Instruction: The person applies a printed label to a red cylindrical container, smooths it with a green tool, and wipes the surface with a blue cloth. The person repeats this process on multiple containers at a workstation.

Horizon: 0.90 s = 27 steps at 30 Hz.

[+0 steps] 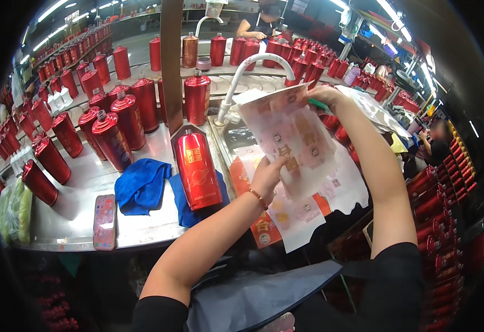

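Note:
My left hand pinches the lower left part of a thin, half-see-through sheet printed with gold and pink label patterns. At the sheet's upper right edge my right hand is closed, its fingertips partly hidden; a small green piece shows beside them. Beneath, more printed sheets and an orange-red sheet hang over the sink's near side. Left of my left hand, a glossy red bottle with gold print leans on a folded blue cloth.
A white curved faucet rises over the sink. Red bottles crowd the metal counter at left, with a crumpled blue cloth and a phone. A brown post stands ahead. Another person works across the counter.

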Tool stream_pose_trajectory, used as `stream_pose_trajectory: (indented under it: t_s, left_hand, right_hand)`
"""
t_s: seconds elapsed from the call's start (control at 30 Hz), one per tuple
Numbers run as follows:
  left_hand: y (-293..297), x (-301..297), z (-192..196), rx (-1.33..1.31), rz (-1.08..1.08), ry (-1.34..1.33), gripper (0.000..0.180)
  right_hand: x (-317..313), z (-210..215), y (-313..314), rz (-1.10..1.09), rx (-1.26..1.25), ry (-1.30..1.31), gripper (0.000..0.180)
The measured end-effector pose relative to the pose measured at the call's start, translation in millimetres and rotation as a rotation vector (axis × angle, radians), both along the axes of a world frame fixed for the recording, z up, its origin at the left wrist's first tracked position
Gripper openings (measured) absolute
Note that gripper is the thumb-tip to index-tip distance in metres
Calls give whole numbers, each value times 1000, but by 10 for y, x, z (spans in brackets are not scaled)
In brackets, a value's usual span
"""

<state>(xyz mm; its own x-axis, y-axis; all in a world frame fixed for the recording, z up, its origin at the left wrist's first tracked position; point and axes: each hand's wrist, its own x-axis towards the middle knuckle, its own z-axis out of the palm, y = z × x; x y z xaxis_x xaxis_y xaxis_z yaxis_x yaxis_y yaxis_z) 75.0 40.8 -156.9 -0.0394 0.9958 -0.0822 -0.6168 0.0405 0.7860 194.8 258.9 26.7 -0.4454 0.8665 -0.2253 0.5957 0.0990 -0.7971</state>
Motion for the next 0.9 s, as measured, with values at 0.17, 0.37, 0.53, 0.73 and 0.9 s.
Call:
stream_pose_trajectory:
  t_s: [0.17, 0.37, 0.53, 0.73, 0.9]
  left_hand:
    - [-343, 113, 288, -166, -11, -13, 51]
    - [-607, 34, 269, -186, -73, -46, 50]
    - [-868, 142, 256, -295, -231, 60, 52]
    - [-1064, -107, 144, -213, -387, 378, 70]
    - [-1393, -420, 403, 93, -213, 845, 67]
  right_hand:
    - [317, -604, 268, 101, -185, -54, 17]
    - [200, -1063, 50, 136, -207, -181, 10]
    - [437, -1464, -136, 149, -244, -111, 15]
    - [587, -1515, -285, 185, -151, -153, 24]
    - [532, -1422, -392, 350, 49, -334, 31]
